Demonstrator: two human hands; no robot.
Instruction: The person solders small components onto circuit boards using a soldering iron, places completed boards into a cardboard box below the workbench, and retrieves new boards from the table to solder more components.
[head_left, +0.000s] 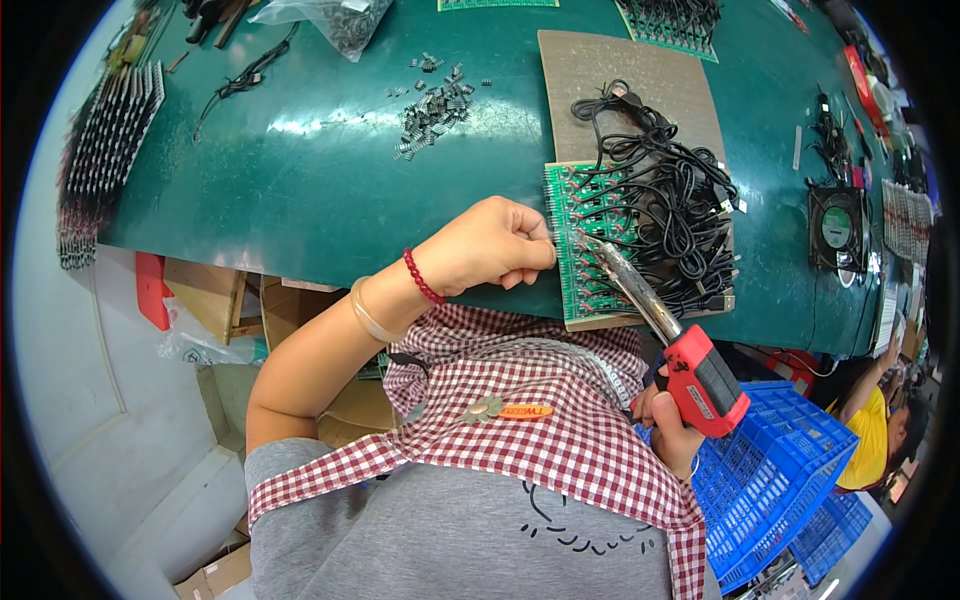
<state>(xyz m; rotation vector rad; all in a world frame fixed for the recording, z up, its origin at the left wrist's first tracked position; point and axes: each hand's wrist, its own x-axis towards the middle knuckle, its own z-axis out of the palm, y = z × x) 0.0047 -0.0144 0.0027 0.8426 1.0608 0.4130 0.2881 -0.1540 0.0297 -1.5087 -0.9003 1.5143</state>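
Observation:
My left hand (500, 243) is closed, its fingers pinched together at the left edge of a green circuit board panel (567, 205). Whatever lies between those fingertips is hidden. In my right hand (668, 428) is a red and black soldering gun (703, 378), its long metal barrel slanting up and left until the tip comes over the panel. Rows of small pin connectors line the panel's left edge. Black cables (685, 195) run from it and bunch up on the right. Underneath is a brown backing board (640, 75).
Small black pin connectors (435, 112) lie heaped on the green table (300, 190), below a clear bag (345, 22). Stacked boards (110, 150) stand far left. A black fan (838, 230) sits right. Blue crates (770, 470) and another person in yellow (862, 440) are lower right.

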